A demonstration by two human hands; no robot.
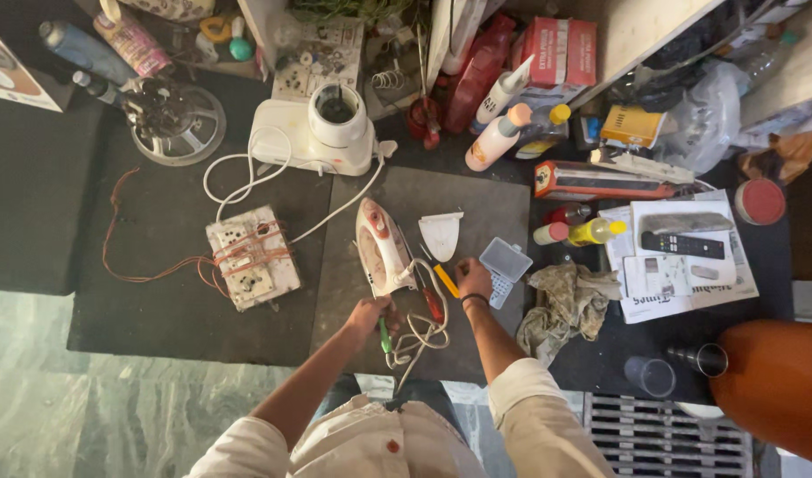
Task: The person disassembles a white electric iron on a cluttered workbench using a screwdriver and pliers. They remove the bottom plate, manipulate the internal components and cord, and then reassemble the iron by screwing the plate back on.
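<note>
The left hand grips a green-handled screwdriver just behind the clothes iron, while the right hand closes around a yellow-handled tool beside it.

A white mixer base stands at the back. Left of it lies a round metal grille. Well right of it lies a black remote.

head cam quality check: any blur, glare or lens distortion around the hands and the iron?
Head view: wide-angle bend at the edges, floor tiles curve. Centre sharp: iron, left hand and right hand unblurred. Light soft and even, shadows faint. Mild glare on the white mixer base; dark mat corners underexposed.
</note>
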